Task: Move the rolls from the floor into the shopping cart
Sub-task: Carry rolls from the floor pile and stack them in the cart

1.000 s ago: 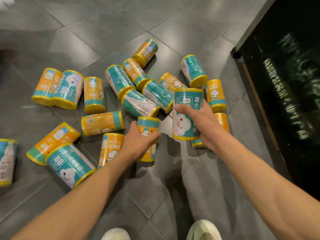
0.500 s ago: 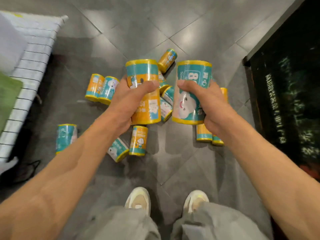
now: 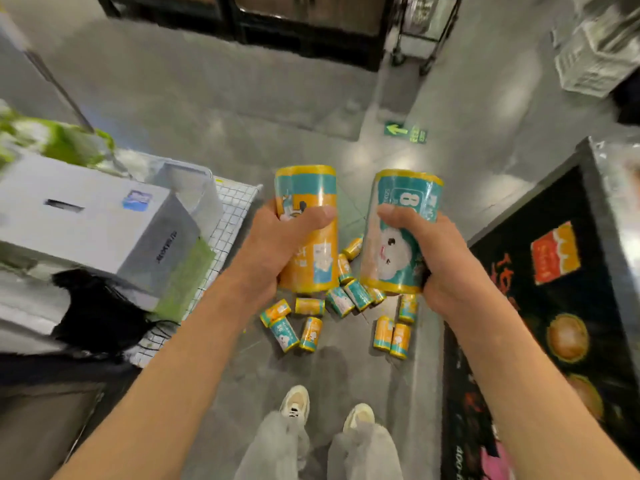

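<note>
My left hand (image 3: 277, 247) grips an orange roll (image 3: 311, 233) with a teal band, held upright at chest height. My right hand (image 3: 436, 258) grips a teal roll (image 3: 398, 237) with a cloud face, also upright. Far below them, several more orange and teal rolls (image 3: 311, 332) lie scattered on the grey floor, ahead of my feet. The white wire shopping cart (image 3: 232, 216) stands to the left of my left hand, its rim close to that hand. It holds a grey box (image 3: 90, 220), a green pack and a black bag.
A dark display stand (image 3: 554, 306) with printed pictures runs along the right side. My two pale shoes (image 3: 294, 407) stand on the tiled floor. Dark shelving (image 3: 277, 26) and a wheeled rack stand at the far end. A green arrow sign (image 3: 405, 131) marks the floor.
I have stood up with a roll in each hand. Both rolls rose well away from the floor pile, and the view swung up so the cart shows at the left.
</note>
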{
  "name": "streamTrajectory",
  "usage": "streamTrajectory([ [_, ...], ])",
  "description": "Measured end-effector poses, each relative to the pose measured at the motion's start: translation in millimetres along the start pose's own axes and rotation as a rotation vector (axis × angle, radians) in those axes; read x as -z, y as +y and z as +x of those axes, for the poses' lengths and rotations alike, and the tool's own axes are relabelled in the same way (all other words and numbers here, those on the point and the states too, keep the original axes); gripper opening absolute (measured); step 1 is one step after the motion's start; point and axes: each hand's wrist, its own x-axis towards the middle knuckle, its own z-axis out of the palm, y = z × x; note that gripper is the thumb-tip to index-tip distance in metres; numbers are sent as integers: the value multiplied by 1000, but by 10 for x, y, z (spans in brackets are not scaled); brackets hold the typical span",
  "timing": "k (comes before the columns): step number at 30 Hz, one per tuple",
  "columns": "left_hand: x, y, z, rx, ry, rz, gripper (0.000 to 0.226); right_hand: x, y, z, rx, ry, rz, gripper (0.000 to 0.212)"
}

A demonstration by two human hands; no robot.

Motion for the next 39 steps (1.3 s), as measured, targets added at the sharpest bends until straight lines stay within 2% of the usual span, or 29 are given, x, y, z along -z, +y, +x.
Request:
streamTrajectory([
  [4,32,1050,-408,-111,10,35,43,-359,-846,-467,42,-42,-3,15],
  [8,191,1723,-763,-204,28,20,51,-578,-1389,-803,152,-94,-64,17],
  [15,384,2023,-1469,-314,172,12,51,-865,-1679,-1230,297,-256,-123,11],
  [18,423,1970,-1813,-351,277,-33,44,-1000,-1643,-1367,272,-375,-140,21],
  [24,398,1772,-2711,-399,673,-116,57,-1235,-1527,-1621,227,-657,-211,27],
  [27,305,1647,-3269,-406,868,-185,58,-1398,-1439,-1825,152,-843,-238,44],
  [30,198,1476,-3852,-425,1073,-198,57,-1642,-1260,-2146,110,-1038,-255,50],
  [36,33,1090,-5034,-522,1405,-274,58,-2198,-783,-3198,1,-1404,-328,52],
  [39,19,886,-5660,-579,1567,-314,52,-2440,-521,-3806,-4,-1557,-399,43],
])
